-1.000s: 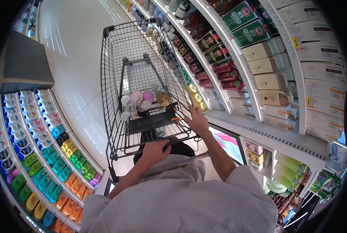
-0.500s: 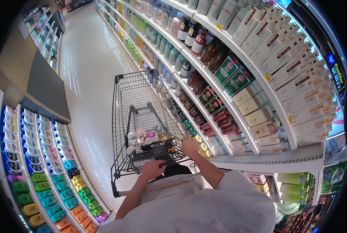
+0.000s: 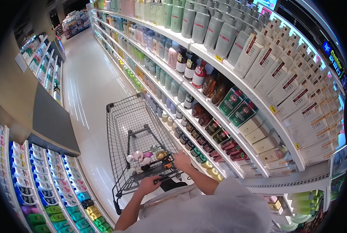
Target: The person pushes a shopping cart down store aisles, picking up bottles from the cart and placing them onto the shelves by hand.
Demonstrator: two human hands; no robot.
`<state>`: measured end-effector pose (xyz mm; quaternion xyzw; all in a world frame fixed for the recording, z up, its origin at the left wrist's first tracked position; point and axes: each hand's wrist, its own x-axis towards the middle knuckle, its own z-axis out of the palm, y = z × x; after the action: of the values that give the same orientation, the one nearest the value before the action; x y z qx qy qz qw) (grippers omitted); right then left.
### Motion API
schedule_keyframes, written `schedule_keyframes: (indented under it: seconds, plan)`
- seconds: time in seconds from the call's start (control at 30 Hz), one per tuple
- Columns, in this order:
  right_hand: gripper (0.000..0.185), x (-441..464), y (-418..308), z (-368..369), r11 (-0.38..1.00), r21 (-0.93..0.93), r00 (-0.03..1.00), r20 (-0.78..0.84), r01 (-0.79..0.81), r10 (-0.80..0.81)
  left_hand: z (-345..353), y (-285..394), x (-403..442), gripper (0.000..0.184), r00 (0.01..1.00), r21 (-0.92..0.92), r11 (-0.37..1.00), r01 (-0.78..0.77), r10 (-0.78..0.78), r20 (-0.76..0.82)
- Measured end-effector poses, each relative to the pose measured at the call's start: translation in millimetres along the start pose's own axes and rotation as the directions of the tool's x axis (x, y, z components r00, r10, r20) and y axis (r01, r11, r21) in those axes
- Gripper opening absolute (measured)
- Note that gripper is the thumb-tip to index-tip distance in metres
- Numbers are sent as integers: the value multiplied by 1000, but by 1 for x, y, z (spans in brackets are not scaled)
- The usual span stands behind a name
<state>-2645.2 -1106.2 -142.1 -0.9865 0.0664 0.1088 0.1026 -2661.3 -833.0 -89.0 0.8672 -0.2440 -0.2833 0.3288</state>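
A wire shopping cart [image 3: 132, 112] stands in front of me. My left hand [image 3: 149, 185] is wrapped round the cart's handle at the near end. My right hand [image 3: 183, 160] rests at the cart's right rear corner; its fingers are curled at the rim, and what they grip is hard to make out. Inside the basket, near the handle, lie several bottles and jars, among them a pink one [image 3: 138, 155], a purple one [image 3: 147, 154] and an amber one [image 3: 161, 155].
Long shelves of bottles and boxes [image 3: 242, 110] curve along the right, close to the cart. On the left are a lower shelf unit of bottles [image 3: 56, 182] and a grey panel [image 3: 51, 116]. A glossy tiled aisle [image 3: 80, 73] runs ahead between them to stacked goods [image 3: 75, 24].
The view has tilted up, showing more of the aisle and the upper shelves. The cart and both hands sit lower in view, the hands still at its near end.
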Motion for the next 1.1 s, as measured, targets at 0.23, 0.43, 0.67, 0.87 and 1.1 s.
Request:
schedule_keyframes:
  seconds: [0.23,0.43,0.67,0.87,1.1]
  plan:
    - [19,84,-26,-15,995,78,991,-121,65,-55,-57,-51,66,39,989,-53,997,59,-51,138]
    - [16,141,-65,-30,977,15,889,-419,212,-186,-123,-62,119,37,917,-176,935,309,-243,315]
    - [32,163,-144,-44,856,226,878,-244,465,-412,-175,-92,166,37,989,-195,974,119,-98,113]
    - [40,230,-178,-58,895,130,895,-201,426,-397,-229,-110,204,33,991,-224,966,129,-115,74]
    - [41,309,-210,-64,918,39,894,-249,394,-373,-280,-151,252,32,999,-264,965,-1,9,32]
